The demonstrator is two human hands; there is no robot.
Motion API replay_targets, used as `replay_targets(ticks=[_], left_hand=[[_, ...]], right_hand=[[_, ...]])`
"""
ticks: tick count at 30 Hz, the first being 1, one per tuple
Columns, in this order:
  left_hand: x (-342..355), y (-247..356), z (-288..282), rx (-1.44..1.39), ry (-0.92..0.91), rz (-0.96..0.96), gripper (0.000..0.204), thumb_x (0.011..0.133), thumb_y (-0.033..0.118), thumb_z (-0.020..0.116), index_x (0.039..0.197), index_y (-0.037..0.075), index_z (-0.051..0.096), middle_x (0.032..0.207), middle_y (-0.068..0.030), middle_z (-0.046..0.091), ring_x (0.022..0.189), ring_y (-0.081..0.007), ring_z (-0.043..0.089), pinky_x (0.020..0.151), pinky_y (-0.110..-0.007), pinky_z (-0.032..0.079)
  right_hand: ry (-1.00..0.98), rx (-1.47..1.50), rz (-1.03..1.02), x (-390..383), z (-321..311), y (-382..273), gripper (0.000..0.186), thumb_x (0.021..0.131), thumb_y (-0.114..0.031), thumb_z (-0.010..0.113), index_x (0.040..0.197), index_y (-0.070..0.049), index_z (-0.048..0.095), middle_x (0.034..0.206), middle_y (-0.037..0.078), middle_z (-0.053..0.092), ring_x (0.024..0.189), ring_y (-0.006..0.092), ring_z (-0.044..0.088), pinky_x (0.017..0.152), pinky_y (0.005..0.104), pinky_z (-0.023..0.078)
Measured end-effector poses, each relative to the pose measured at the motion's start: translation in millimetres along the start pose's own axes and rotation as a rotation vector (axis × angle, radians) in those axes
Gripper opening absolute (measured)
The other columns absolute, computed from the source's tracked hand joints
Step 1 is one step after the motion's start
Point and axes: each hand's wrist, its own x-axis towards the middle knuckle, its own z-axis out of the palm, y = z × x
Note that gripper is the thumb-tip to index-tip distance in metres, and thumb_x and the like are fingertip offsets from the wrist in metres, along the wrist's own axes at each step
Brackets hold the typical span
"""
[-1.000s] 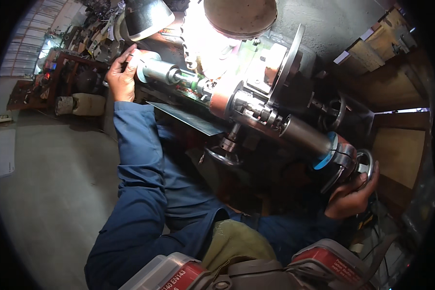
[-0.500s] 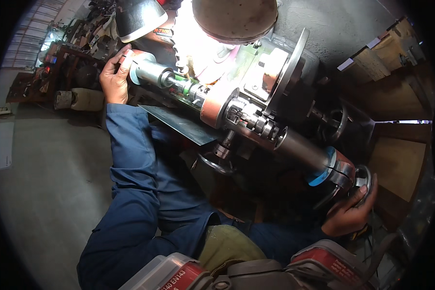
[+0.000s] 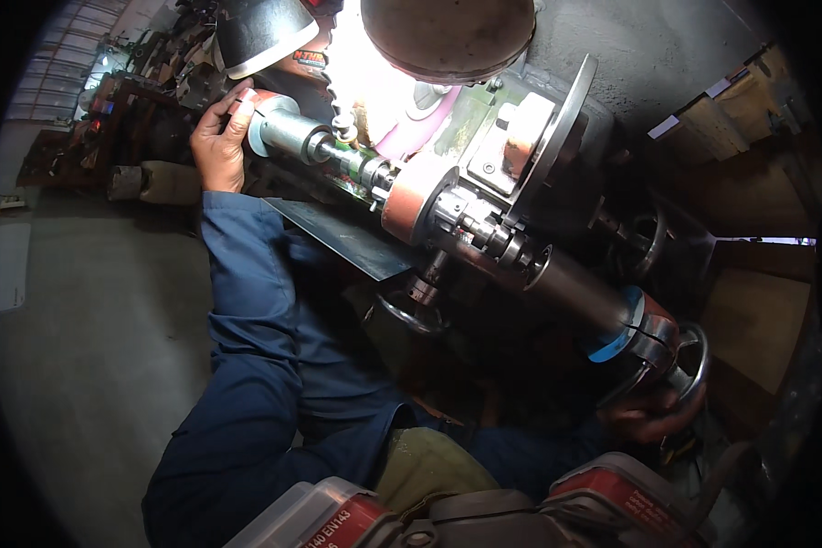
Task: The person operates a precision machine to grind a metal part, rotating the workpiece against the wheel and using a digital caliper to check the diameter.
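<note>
A long steel spindle assembly (image 3: 571,283) runs slantwise across the machine, from upper left to lower right. At its upper-left end my left hand (image 3: 219,146) is closed round a red split collar (image 3: 263,102), beside a steel sleeve (image 3: 294,134). A red wheel-shaped ring (image 3: 416,203) sits midway, next to a cluster of bright metal fittings (image 3: 479,222). The lower-right end carries a blue-edged clamp (image 3: 632,320) and a chrome handwheel (image 3: 700,361). My right hand (image 3: 659,416), slightly blurred, grips this handwheel at its lower rim; its fingertips are partly hidden.
A lit work lamp (image 3: 269,36) and a round dark disc (image 3: 447,36) hang above the machine. Below the spindle are a metal sheet (image 3: 347,239) and another handwheel (image 3: 413,315). A further handwheel (image 3: 647,242) stands right. Respirator cartridges (image 3: 333,516) fill the lower edge.
My right hand has moved down and slightly left round the handwheel, which has turned. The left hand stays on the red collar. The view has shifted slightly.
</note>
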Motion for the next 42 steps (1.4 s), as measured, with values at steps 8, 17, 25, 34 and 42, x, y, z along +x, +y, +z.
replay_targets(ticks=[8, 17, 25, 34, 42], left_hand=[[0.8, -1.4, -0.5, 0.010, -0.017, 0.000, 0.019, 0.086, 0.008, 0.072, 0.101, -0.003, 0.069, 0.112, -0.0140, 0.068, 0.100, -0.0151, 0.063, 0.093, -0.032, 0.049], [-1.5, -3.6, -1.2, -0.039, 0.023, -0.014, 0.017, 0.086, 0.007, 0.072, 0.099, -0.003, 0.069, 0.113, -0.0163, 0.067, 0.102, -0.0172, 0.063, 0.095, -0.031, 0.047], [-0.7, -6.2, -3.8, -0.021, 0.006, 0.006, 0.022, 0.085, 0.006, 0.072, 0.104, -0.004, 0.068, 0.113, -0.0155, 0.068, 0.100, -0.0159, 0.062, 0.094, -0.030, 0.047], [1.0, -8.0, -2.5, -0.025, 0.021, -0.045, 0.012, 0.090, 0.006, 0.067, 0.096, -0.003, 0.064, 0.116, -0.0182, 0.065, 0.101, -0.0197, 0.064, 0.092, -0.034, 0.052], [1.7, -6.5, 0.1, -0.015, 0.001, -0.003, 0.021, 0.088, 0.007, 0.069, 0.103, -0.006, 0.065, 0.112, -0.0169, 0.067, 0.100, -0.0183, 0.064, 0.093, -0.031, 0.049]], right_hand=[[0.444, -0.082, -0.445, -0.4, 35.2, 20.8, 0.034, 0.103, -0.018, 0.041, 0.116, 0.009, 0.055, 0.101, 0.021, 0.064, 0.088, 0.0275, 0.067, 0.071, 0.0347, 0.055], [-0.529, 0.087, 0.150, 53.0, -23.4, -27.0, 0.035, 0.103, -0.020, 0.040, 0.118, 0.006, 0.059, 0.109, 0.022, 0.065, 0.094, 0.0325, 0.067, 0.080, 0.0377, 0.054], [-0.759, 0.047, 0.227, 82.5, -24.5, -31.3, 0.032, 0.101, -0.020, 0.044, 0.117, 0.001, 0.063, 0.107, 0.018, 0.068, 0.096, 0.0328, 0.068, 0.079, 0.0383, 0.053], [-0.349, 0.109, 0.135, 29.2, -19.7, -14.7, 0.039, 0.102, -0.023, 0.041, 0.115, 0.008, 0.061, 0.102, 0.021, 0.067, 0.089, 0.0272, 0.068, 0.074, 0.0335, 0.054], [0.201, 0.078, -0.165, 0.3, 12.8, 14.9, 0.039, 0.100, -0.027, 0.045, 0.103, 0.006, 0.066, 0.091, 0.016, 0.067, 0.078, 0.0245, 0.065, 0.068, 0.0326, 0.051]])
